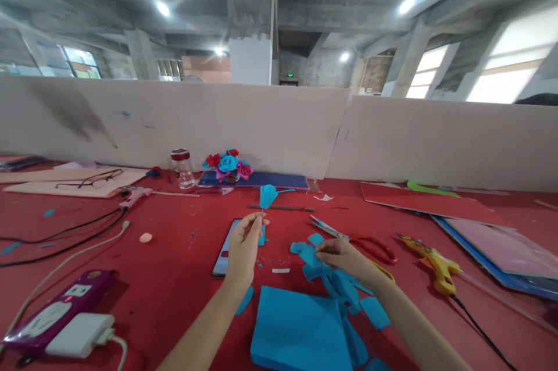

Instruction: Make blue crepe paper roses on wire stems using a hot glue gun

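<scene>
My left hand [245, 246] is closed in a pinch on the thin stem of a blue paper flower [268, 196], held upright above the table. Under that hand lies a phone [221, 257], partly covered by it. My right hand [342, 256] reaches into a loose pile of blue paper petals [333, 284], its thumb and forefinger closed on one petal at the pile's upper edge. Just beyond it are red-handled scissors [377, 248]. A thick blue block of paper [300, 330] sits close to me, between my forearms.
A yellow glue gun [436, 266] and coloured sheets [501, 246] lie on the right. At the back stand a flower arrangement [229, 164] and a glass jar [183, 170] before a white partition [174, 115]. A purple power strip [61, 310], cables and glasses [91, 180] occupy the left.
</scene>
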`<state>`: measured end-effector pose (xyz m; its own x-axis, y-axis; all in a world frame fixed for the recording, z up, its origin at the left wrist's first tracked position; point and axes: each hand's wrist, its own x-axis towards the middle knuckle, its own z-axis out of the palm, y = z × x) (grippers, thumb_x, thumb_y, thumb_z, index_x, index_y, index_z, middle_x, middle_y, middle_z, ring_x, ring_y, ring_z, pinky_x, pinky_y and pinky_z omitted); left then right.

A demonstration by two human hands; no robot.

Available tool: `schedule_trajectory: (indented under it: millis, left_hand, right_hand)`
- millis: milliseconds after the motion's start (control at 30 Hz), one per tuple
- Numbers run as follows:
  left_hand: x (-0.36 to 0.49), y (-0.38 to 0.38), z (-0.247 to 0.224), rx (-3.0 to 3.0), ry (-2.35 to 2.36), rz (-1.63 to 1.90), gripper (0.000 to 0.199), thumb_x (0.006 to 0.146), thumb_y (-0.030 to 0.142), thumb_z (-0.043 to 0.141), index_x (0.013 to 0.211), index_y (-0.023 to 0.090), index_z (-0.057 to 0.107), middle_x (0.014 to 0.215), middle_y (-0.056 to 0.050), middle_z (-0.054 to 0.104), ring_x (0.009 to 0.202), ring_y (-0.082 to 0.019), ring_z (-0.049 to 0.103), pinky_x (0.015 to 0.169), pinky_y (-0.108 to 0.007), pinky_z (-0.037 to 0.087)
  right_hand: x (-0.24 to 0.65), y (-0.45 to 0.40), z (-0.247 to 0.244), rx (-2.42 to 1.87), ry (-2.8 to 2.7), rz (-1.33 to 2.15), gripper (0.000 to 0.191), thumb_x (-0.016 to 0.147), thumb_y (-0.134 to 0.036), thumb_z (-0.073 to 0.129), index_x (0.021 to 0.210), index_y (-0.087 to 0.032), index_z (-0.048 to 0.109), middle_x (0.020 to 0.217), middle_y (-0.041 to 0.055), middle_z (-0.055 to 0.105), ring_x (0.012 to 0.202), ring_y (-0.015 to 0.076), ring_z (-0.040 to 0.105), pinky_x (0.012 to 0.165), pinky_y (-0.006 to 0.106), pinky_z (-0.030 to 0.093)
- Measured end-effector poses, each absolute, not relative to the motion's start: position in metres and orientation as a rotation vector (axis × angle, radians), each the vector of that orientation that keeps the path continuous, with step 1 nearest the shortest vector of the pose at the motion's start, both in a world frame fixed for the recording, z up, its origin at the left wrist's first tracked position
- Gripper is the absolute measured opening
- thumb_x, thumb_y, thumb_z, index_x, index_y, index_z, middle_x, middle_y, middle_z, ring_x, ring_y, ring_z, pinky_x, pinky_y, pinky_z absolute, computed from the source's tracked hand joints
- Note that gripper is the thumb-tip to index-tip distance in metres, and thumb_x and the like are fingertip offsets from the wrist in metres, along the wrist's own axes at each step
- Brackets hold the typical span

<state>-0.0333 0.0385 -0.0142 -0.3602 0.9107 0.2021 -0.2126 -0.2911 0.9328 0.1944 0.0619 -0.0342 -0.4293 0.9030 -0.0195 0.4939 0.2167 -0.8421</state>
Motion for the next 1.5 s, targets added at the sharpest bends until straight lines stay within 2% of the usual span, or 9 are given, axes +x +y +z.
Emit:
schedule_trajectory:
  millis: [233, 333, 400, 533, 667, 833, 967, 1200, 1500]
  left_hand:
    - [-0.032, 0.037, -0.015, 1.049, 1.136, 1.75, 0.024, 0.072, 0.038, 0.062, 0.082, 0.017, 0.066, 0.073, -0.002, 0.062, 0.057, -0.01, 0.048, 0.052, -0.021, 0.04]
    - [-0.031, 0.035, -0.015, 1.057, 1.144, 1.732, 0.022, 0.072, 0.037, 0.062, 0.08, 0.017, 0.066, 0.072, -0.002, 0.062, 0.058, -0.011, 0.049, 0.054, -0.021, 0.04]
    - [-0.03, 0.035, -0.014, 1.061, 1.148, 1.723, 0.021, 0.072, 0.036, 0.062, 0.08, 0.017, 0.066, 0.072, -0.003, 0.062, 0.06, -0.011, 0.049, 0.055, -0.021, 0.041]
    - [-0.028, 0.035, -0.015, 1.092, 1.166, 1.726, 0.025, 0.073, 0.038, 0.062, 0.083, 0.016, 0.066, 0.072, -0.004, 0.064, 0.063, -0.013, 0.052, 0.057, -0.023, 0.042]
    - [-0.027, 0.034, -0.018, 1.127, 1.177, 1.712, 0.027, 0.074, 0.039, 0.06, 0.088, 0.016, 0.066, 0.074, -0.004, 0.064, 0.062, -0.013, 0.051, 0.056, -0.023, 0.042]
    - [-0.028, 0.034, -0.019, 1.165, 1.169, 1.693, 0.023, 0.076, 0.037, 0.059, 0.088, 0.018, 0.066, 0.075, -0.003, 0.065, 0.062, -0.012, 0.052, 0.056, -0.022, 0.042]
    - [-0.037, 0.037, -0.014, 1.089, 1.154, 1.761, 0.02, 0.073, 0.035, 0.062, 0.083, 0.018, 0.067, 0.073, -0.002, 0.065, 0.062, -0.011, 0.053, 0.056, -0.02, 0.041]
    - [-0.046, 0.042, -0.003, 0.821, 1.08, 1.889, 0.017, 0.065, 0.031, 0.068, 0.076, 0.017, 0.067, 0.068, 0.0, 0.063, 0.053, -0.007, 0.047, 0.053, -0.019, 0.039]
    - [-0.019, 0.031, -0.019, 1.179, 1.201, 1.481, 0.025, 0.07, 0.04, 0.062, 0.078, 0.016, 0.066, 0.069, -0.001, 0.06, 0.06, -0.012, 0.049, 0.055, -0.021, 0.039]
  right_hand:
    - [0.242, 0.062, -0.024, -1.388, -2.073, 0.923, 0.027, 0.076, -0.039, 0.052, 0.067, -0.016, 0.063, 0.056, -0.0007, 0.057, 0.049, 0.0113, 0.051, 0.045, 0.022, 0.041]
    - [0.24, 0.064, -0.03, -1.444, -2.092, 0.61, 0.021, 0.077, -0.03, 0.05, 0.076, -0.016, 0.066, 0.075, 0.0077, 0.065, 0.069, 0.0204, 0.059, 0.065, 0.033, 0.047]
    - [0.228, 0.065, -0.036, -1.431, -2.071, 0.416, 0.022, 0.079, -0.025, 0.047, 0.087, -0.015, 0.065, 0.093, 0.013, 0.063, 0.089, 0.0259, 0.056, 0.082, 0.043, 0.041]
    - [0.199, 0.063, -0.048, -1.308, -2.194, 0.272, 0.019, 0.076, -0.021, 0.052, 0.089, -0.02, 0.066, 0.099, 0.0088, 0.063, 0.102, 0.0257, 0.05, 0.093, 0.044, 0.033]
    - [0.191, 0.064, -0.058, -1.333, -2.194, 0.286, 0.017, 0.077, -0.021, 0.051, 0.083, -0.019, 0.067, 0.088, 0.007, 0.067, 0.088, 0.0226, 0.058, 0.085, 0.039, 0.041]
    - [0.203, 0.07, -0.067, -1.417, -2.018, 0.354, 0.029, 0.074, -0.023, 0.051, 0.101, -0.017, 0.06, 0.091, 0.0074, 0.066, 0.081, 0.0199, 0.061, 0.076, 0.034, 0.048]
    - [0.205, 0.07, -0.069, -1.43, -1.969, 0.478, 0.039, 0.07, -0.021, 0.052, 0.106, -0.011, 0.059, 0.077, 0.0062, 0.065, 0.065, 0.019, 0.061, 0.065, 0.033, 0.05]
    - [0.2, 0.065, -0.058, -1.363, -1.865, 0.687, 0.024, 0.072, -0.028, 0.051, 0.088, -0.015, 0.063, 0.082, 0.0065, 0.067, 0.076, 0.0196, 0.063, 0.072, 0.032, 0.049]
    - [0.195, 0.058, -0.043, -1.2, -1.765, 1.0, 0.026, 0.072, -0.043, 0.055, 0.072, -0.017, 0.055, 0.062, -0.0007, 0.057, 0.055, 0.0118, 0.052, 0.052, 0.024, 0.041]
